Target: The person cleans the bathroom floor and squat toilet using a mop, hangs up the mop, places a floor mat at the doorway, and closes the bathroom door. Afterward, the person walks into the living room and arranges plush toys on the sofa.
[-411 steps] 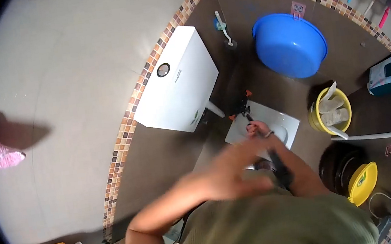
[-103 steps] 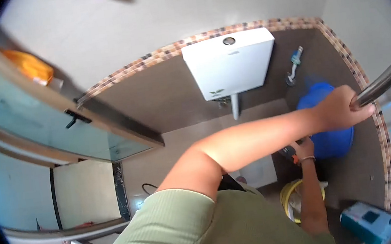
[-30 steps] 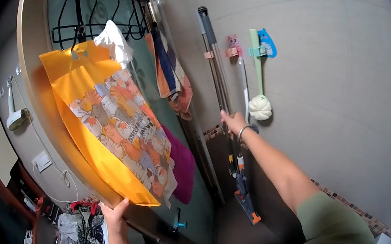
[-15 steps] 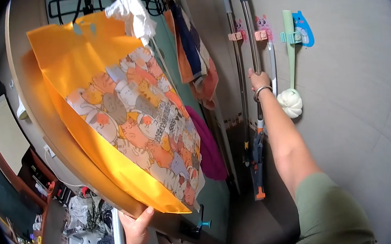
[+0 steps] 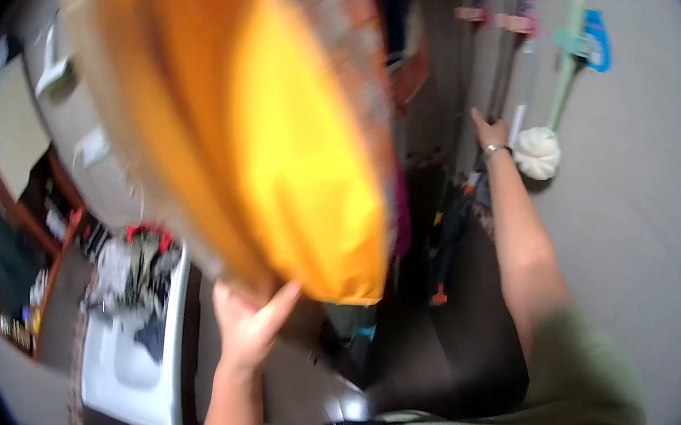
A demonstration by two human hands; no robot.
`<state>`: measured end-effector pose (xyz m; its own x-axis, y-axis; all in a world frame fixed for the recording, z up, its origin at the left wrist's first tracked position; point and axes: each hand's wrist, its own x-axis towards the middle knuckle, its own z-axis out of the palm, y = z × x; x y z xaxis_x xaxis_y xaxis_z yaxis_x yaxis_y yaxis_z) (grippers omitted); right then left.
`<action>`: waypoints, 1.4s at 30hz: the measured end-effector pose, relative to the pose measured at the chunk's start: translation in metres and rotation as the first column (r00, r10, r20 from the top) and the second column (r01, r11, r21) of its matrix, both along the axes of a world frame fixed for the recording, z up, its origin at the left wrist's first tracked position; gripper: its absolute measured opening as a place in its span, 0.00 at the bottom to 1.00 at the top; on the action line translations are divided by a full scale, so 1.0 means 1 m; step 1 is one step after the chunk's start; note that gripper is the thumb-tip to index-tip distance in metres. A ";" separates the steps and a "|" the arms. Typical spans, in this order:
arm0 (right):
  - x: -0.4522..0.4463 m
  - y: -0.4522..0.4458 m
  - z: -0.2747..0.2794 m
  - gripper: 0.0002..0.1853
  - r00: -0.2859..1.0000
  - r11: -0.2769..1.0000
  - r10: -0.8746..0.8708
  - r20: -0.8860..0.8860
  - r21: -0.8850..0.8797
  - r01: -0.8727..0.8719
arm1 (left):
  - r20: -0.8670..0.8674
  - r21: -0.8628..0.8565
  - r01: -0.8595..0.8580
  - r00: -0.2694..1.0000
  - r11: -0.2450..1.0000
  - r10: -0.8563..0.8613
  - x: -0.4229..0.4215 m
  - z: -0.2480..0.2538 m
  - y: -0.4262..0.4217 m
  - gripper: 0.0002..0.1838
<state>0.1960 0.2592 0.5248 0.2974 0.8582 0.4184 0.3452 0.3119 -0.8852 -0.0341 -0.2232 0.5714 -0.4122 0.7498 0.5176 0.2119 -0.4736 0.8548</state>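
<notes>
My left hand grips the lower edge of the door, thumb out to the right, beside the blurred orange bag hanging there. My right hand is around the mop pole against the wall, with the thumb raised; blur hides the finger detail. That pole lies at a pink wall clip. Below the hand, the dark mop head with orange ends hangs low, tilted. Just right of my right hand is a white puff on a green handle.
At the left stands a white sink with a heap of clothes on its far end. A mirror and a shelf of small items are beyond it. A second pole is on the wall. A showerhead-like white item hangs at upper left.
The mop pole has moved off the floor corner, up and right to the wall clip, with my right hand on it. The door and orange bag have swung, and the view has shifted left.
</notes>
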 end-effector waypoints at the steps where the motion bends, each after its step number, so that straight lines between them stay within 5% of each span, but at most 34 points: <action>1: -0.002 -0.015 -0.020 0.40 0.987 1.000 -0.028 0.157 0.009 0.027 | 0.031 0.006 -0.003 1.000 1.000 0.003 0.006 -0.002 0.002 0.26; 2: -0.004 -0.042 -0.040 0.46 0.978 0.967 0.191 0.086 0.154 -0.203 | 0.059 0.052 -0.011 0.998 0.999 0.008 0.013 -0.003 0.002 0.28; 3: -0.008 -0.075 -0.066 0.46 0.980 0.979 0.056 0.193 0.180 -0.092 | -0.040 -0.035 -0.004 0.999 0.999 0.003 0.011 -0.002 0.000 0.30; 4: -0.010 -0.151 -0.054 0.44 0.965 0.949 0.207 0.163 0.205 -0.238 | -0.172 -0.093 -0.064 0.984 0.994 0.047 0.016 -0.001 -0.001 0.32; 5: -0.009 -0.179 -0.085 0.38 0.864 0.798 0.503 -0.031 0.402 -0.450 | 0.010 -0.070 0.042 0.999 0.997 -0.041 0.026 -0.003 0.002 0.38; 7: 0.001 -0.233 -0.139 0.37 0.723 0.712 0.691 0.001 0.171 -0.680 | 0.007 0.081 0.094 0.995 0.992 -0.095 0.044 -0.009 0.012 0.43; 9: 0.015 -0.276 -0.193 0.36 0.562 0.568 0.822 0.094 -0.206 -0.796 | -0.219 0.251 0.076 0.975 0.965 -0.020 0.057 -0.020 0.027 0.47; 11: 0.040 -0.311 -0.243 0.35 0.372 0.383 0.919 0.127 -0.500 -0.776 | -0.356 0.180 0.037 0.934 0.983 0.030 0.085 -0.030 0.024 0.51; 15: 0.085 -0.342 -0.288 0.33 0.185 0.146 0.982 0.029 -0.738 -0.659 | -0.569 -0.035 0.193 0.803 0.981 -0.178 0.109 -0.083 0.006 0.55; 17: 0.101 -0.344 -0.294 0.32 0.167 0.081 0.985 -0.035 -0.770 -0.633 | -0.844 0.009 0.106 0.534 0.994 -0.050 0.095 -0.121 0.005 0.48; 18: 0.108 -0.342 -0.299 0.31 0.165 0.067 0.985 -0.048 -0.776 -0.627 | -0.951 -0.028 0.077 0.305 0.997 -0.050 0.071 -0.128 0.004 0.39; 19: 0.114 -0.342 -0.303 0.31 0.175 0.051 0.982 -0.077 -0.776 -0.629 | -0.967 -0.123 0.027 0.222 0.992 -0.126 0.045 -0.157 -0.003 0.34; 20: 0.102 -0.356 -0.271 0.25 0.228 0.230 0.967 0.113 -0.772 -0.592 | -0.769 -0.507 0.058 0.420 0.860 -0.482 0.015 -0.190 -0.013 0.32; 21: 0.112 -0.355 -0.285 0.25 0.253 0.237 0.962 0.106 -0.783 -0.574 | -0.599 -0.768 -0.190 0.551 0.612 -0.581 -0.005 -0.205 -0.035 0.32; 22: 0.119 -0.350 -0.309 0.23 0.352 0.324 0.928 0.121 -0.730 -0.601 | -0.459 -0.887 -0.319 0.695 0.334 -0.554 -0.027 -0.232 -0.058 0.32; 24: 0.127 -0.351 -0.320 0.18 0.516 0.450 0.851 0.094 -0.637 -0.626 | -0.309 -0.884 -0.454 0.750 -0.115 -0.585 -0.067 -0.281 -0.116 0.30; 25: 0.133 -0.352 -0.315 0.18 0.525 0.450 0.847 0.089 -0.646 -0.617 | -0.198 -0.910 -0.371 0.781 -0.185 -0.592 -0.085 -0.306 -0.148 0.29; 26: 0.138 -0.352 -0.310 0.18 0.613 0.467 0.790 0.015 -0.664 -0.585 | -0.214 -0.939 -0.316 0.847 -0.138 -0.486 -0.094 -0.339 -0.186 0.27; 28: 0.155 -0.349 -0.319 0.19 0.732 0.501 0.678 -0.065 -0.689 -0.525 | -0.237 -0.960 -0.275 0.687 0.056 -0.686 -0.147 -0.549 -0.324 0.28; 29: 0.163 -0.348 -0.320 0.19 0.739 0.500 0.670 -0.070 -0.693 -0.519 | -0.301 -0.950 -0.183 0.332 0.252 -0.894 -0.135 -0.515 -0.326 0.26; 30: 0.166 -0.346 -0.316 0.19 0.785 0.460 0.618 -0.051 -0.785 -0.414 | 0.045 -0.901 -0.192 0.850 -0.389 -0.525 -0.091 -0.415 -0.270 0.21; 31: 0.166 -0.342 -0.314 0.20 0.824 0.409 0.565 -0.024 -0.860 -0.306 | -0.016 -0.964 -0.177 0.787 -0.201 -0.616 -0.103 -0.515 -0.339 0.24; 32: 0.168 -0.339 -0.312 0.20 0.830 0.417 0.557 -0.026 -0.856 -0.306 | 0.062 -0.927 -0.123 0.882 -0.355 -0.467 -0.074 -0.422 -0.287 0.24; 33: 0.172 -0.339 -0.310 0.25 0.807 0.391 0.590 -0.015 -0.869 -0.302 | -0.016 -0.949 -0.191 0.825 -0.252 -0.565 -0.062 -0.425 -0.284 0.23; 34: 0.178 -0.339 -0.312 0.31 0.784 0.365 0.621 -0.003 -0.884 -0.292 | -0.078 -0.935 -0.196 0.926 -0.295 -0.368 -0.052 -0.419 -0.281 0.23; 35: 0.186 -0.342 -0.324 0.26 0.851 0.373 0.523 0.039 -0.909 -0.188 | 0.149 -0.920 -0.020 0.907 -0.393 -0.394 -0.058 -0.469 -0.292 0.23; 36: 0.189 -0.342 -0.338 0.22 0.903 0.368 0.421 0.086 -0.926 -0.084 | 0.163 -0.889 -0.010 0.928 -0.459 -0.336 -0.048 -0.364 -0.212 0.20; 38: 0.182 -0.340 -0.366 0.21 0.909 0.354 0.396 0.130 -0.935 -0.020 | 0.237 -0.957 0.120 0.849 -0.265 -0.471 -0.068 -0.555 -0.280 0.23; 39: 0.174 -0.339 -0.381 0.21 0.898 0.336 0.412 0.152 -0.942 0.005 | 0.236 -0.964 0.114 0.780 -0.240 -0.579 -0.087 -0.592 -0.275 0.22; 40: 0.162 -0.340 -0.398 0.20 0.882 0.311 0.438 0.173 -0.950 0.032 | 0.269 -0.947 0.186 0.905 -0.262 -0.330 -0.105 -0.566 -0.249 0.22; 41: 0.144 -0.337 -0.413 0.20 0.861 0.283 0.472 0.188 -0.958 0.054 | 0.056 -0.978 -0.044 0.887 -0.204 -0.459 -0.131 -0.500 -0.196 0.18; 42: 0.124 -0.334 -0.426 0.19 0.836 0.252 0.513 0.196 -0.965 0.072 | 0.069 -0.975 -0.051 0.856 -0.216 -0.513 -0.173 -0.480 -0.156 0.20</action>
<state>0.3199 -0.0744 0.0986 0.0822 0.7125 -0.6968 0.7926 -0.4706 -0.3877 -0.2072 -0.3789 0.0914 -0.1243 0.4799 -0.8685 0.6456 0.7038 0.2965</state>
